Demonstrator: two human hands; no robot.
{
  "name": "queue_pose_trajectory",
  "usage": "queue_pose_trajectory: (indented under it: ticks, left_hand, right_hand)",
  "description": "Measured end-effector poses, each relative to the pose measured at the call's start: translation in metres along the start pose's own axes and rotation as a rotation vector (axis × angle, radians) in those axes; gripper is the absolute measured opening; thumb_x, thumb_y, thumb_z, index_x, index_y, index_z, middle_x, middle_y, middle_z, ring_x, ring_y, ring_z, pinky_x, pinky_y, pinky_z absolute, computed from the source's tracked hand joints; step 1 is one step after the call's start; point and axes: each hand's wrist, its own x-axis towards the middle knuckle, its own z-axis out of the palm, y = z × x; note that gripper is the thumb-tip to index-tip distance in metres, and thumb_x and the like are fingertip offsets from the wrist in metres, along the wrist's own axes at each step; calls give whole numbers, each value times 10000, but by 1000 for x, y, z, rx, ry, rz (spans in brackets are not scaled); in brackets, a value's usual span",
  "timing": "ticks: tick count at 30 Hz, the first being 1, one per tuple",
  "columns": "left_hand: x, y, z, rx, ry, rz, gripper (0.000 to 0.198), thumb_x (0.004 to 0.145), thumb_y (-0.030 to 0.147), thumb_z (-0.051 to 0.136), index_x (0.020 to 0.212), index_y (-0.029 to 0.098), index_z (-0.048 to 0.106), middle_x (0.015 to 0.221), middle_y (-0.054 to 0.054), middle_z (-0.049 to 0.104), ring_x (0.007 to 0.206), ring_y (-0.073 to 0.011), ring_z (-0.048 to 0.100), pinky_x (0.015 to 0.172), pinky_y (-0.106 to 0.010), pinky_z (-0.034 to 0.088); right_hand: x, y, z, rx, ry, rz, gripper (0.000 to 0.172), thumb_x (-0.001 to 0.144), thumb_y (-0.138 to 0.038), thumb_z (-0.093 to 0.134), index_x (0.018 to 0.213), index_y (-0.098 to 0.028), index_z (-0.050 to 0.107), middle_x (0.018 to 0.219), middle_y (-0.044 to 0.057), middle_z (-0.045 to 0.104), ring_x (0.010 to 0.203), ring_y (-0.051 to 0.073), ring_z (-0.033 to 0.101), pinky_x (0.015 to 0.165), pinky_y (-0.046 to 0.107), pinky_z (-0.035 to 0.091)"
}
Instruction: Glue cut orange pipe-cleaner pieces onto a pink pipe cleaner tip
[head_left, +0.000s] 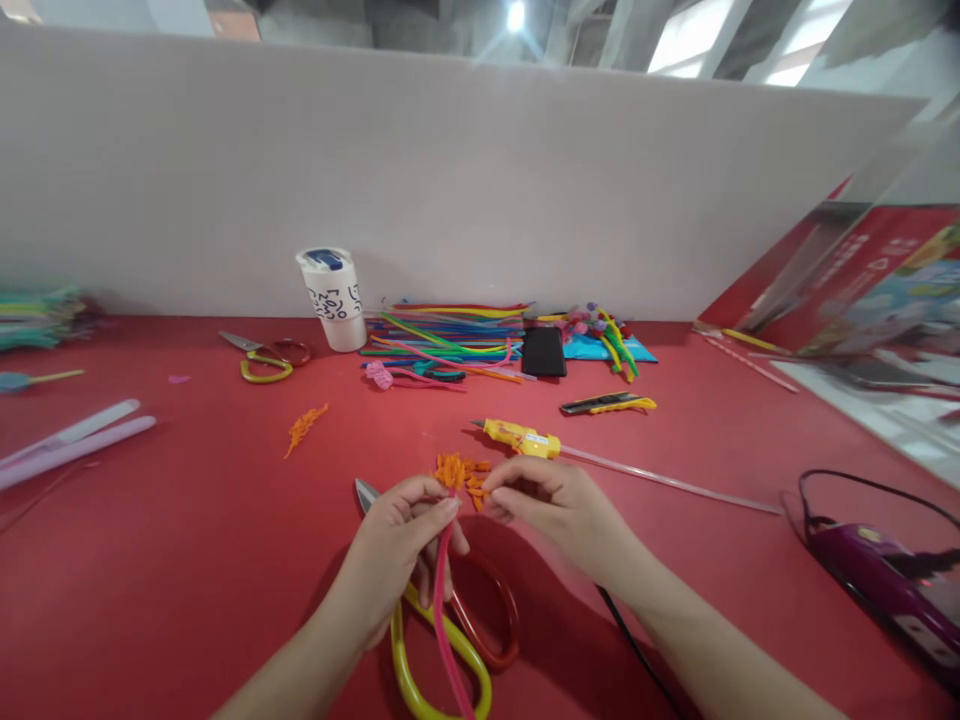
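Pinched in my left hand (411, 525) is a pink stem (444, 640) with an orange tuft (451, 470) at its top. My right hand (551, 500) is beside it, thumb and forefinger together at the edge of some small orange pieces (477, 485); what they hold, if anything, is too small to name. Large scissors with one yellow handle (402, 665) and one red lie beneath my left hand, blades partly hidden. Just behind my right hand rests a yellow glue gun (521, 438) with a long clear stick in it.
Behind are a white cup (335, 300), colourful stems (450, 335), a black phone (544, 352) and a yellow cutter (607, 403). Smaller scissors (266, 367) and an orange sprig (304, 430) lie to the left. A purple power strip (885, 590) with a cable sits at right.
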Motion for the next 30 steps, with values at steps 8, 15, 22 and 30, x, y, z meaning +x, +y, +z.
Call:
queue_pose_trajectory:
  ticks: [8, 15, 22, 30]
  left_hand:
    - [-4, -3, 6, 104, 3, -41, 141, 781, 296, 535, 730, 179, 475, 462, 44, 604, 253, -72, 491, 217, -99, 303]
    - [-7, -7, 7, 238, 23, -19, 123, 775, 261, 517, 696, 180, 468, 446, 49, 592, 244, -62, 471, 228, -102, 308]
    - [-6, -7, 7, 265, 15, -14, 125, 777, 266, 509, 694, 182, 467, 450, 54, 585, 247, -61, 470, 228, -104, 308]
    - [-7, -6, 8, 260, 12, -13, 116, 782, 273, 510, 722, 182, 471, 462, 53, 585, 249, -59, 469, 232, -106, 309]
  right_hand:
    - [-7, -7, 5, -65, 10, 14, 83, 779, -153, 510, 784, -196, 581, 727, -11, 649, 691, 127, 632, 648, 232, 487]
    - [-10, -17, 8, -246, 1, 14, 97, 784, -153, 544, 699, -199, 532, 613, -52, 577, 564, 86, 543, 529, 180, 407]
    - [-10, -16, 6, -440, 24, -25, 82, 787, -155, 544, 717, -197, 550, 620, -56, 577, 558, 82, 508, 514, 186, 353]
    - [-9, -11, 8, -486, 82, -108, 68, 791, -164, 545, 736, -204, 552, 625, -50, 591, 546, 90, 521, 508, 191, 367]
